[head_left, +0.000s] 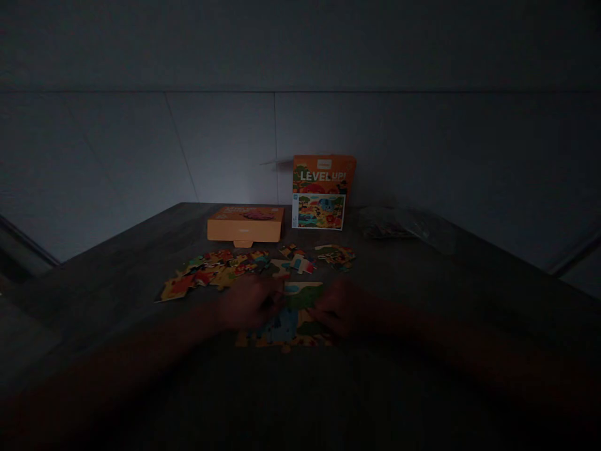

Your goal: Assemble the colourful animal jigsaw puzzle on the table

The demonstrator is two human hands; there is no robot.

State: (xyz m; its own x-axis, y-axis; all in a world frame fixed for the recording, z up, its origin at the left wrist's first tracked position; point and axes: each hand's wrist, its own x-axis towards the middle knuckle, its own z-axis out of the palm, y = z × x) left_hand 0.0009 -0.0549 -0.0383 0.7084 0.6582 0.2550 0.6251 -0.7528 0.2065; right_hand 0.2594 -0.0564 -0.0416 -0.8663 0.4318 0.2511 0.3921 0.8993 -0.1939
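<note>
The joined puzzle section is set on the dark tabletop, with blue, green and yellow printing shown on it. It is flanked closely by both hands: the fingers of the left hand are bent in at its left edge, and those of the right hand are reached over its right edge. By blur and dim light the fingertips are obscured, so whether a piece is gripped or merely pressed by either hand cannot be told. Both side edges of the puzzle section are partly covered by the hands.

Just beyond the puzzle section, a few loose pieces are scattered, one marked with blue and pink. Beyond it to the left, a larger heap of pieces is spread; beyond it to the right, a smaller cluster is gathered. Farther beyond it, an orange box is laid flat to the left, and a box lettered "LEVEL UP!" is stood upright slightly to the right. Farther right of it, a clear plastic bag is placed.
</note>
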